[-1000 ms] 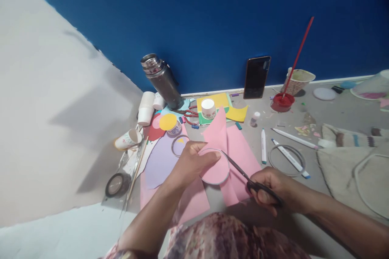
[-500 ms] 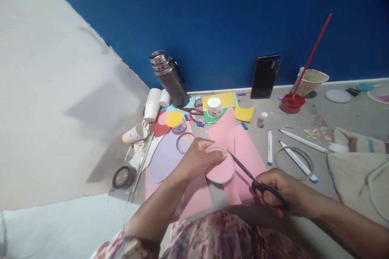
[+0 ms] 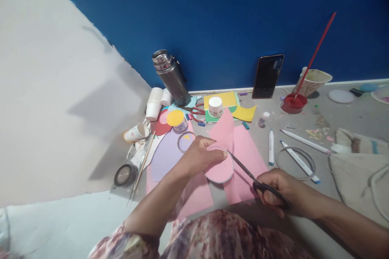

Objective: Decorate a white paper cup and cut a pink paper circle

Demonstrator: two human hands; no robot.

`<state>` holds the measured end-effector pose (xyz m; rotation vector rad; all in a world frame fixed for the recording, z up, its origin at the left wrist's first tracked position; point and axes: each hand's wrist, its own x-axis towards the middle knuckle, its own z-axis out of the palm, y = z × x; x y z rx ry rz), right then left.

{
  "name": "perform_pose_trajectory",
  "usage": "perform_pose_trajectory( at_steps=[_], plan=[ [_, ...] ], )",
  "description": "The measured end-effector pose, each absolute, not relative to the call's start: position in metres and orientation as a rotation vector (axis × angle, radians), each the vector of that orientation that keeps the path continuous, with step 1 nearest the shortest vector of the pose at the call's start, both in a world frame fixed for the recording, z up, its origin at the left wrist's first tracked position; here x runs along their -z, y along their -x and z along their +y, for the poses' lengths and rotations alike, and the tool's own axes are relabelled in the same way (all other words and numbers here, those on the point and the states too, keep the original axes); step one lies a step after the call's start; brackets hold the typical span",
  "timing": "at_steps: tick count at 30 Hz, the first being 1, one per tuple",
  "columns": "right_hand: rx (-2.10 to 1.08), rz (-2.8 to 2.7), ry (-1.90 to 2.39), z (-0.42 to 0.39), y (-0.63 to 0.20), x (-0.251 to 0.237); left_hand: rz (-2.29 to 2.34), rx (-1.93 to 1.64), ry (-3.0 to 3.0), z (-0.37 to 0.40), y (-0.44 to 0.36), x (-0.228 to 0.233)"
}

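My left hand (image 3: 202, 156) pinches a piece of pink paper (image 3: 221, 170) with a rounded, grey-outlined edge, the thumb lying on top. In my right hand (image 3: 276, 190) is a pair of black-handled scissors (image 3: 244, 168), fingers through the loops. The blade tips meet the paper's curved outline just right of my left thumb. A strip of pink paper stands up beyond the cut, and more pink sheets (image 3: 247, 158) lie beneath. Purple paper (image 3: 165, 160) and a ring (image 3: 186, 141) lie left of my left hand.
A steel flask (image 3: 172, 79), paper cups (image 3: 154, 103), red-handled pliers (image 3: 193, 111) and a yellow-topped cup (image 3: 176, 118) stand or lie behind. A phone (image 3: 268, 77) leans on the blue wall. Right are markers (image 3: 271, 147), a red paint pot (image 3: 293, 104), and cloth (image 3: 358, 174).
The view has shifted very slightly, so the things on the table appear a little further right. Both hands keep nearly the same pose, the scissors still at the paper's edge.
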<state>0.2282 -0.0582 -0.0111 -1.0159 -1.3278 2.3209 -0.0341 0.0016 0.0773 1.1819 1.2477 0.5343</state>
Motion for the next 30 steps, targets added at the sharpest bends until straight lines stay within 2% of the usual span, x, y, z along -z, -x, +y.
perform_pose_trajectory(
  at_steps=[30],
  plan=[
    [-2.332,-1.393,0.967,-0.058,-0.233,0.022,1.222,-0.339,-1.294,0.008,0.032,-0.092]
  ],
)
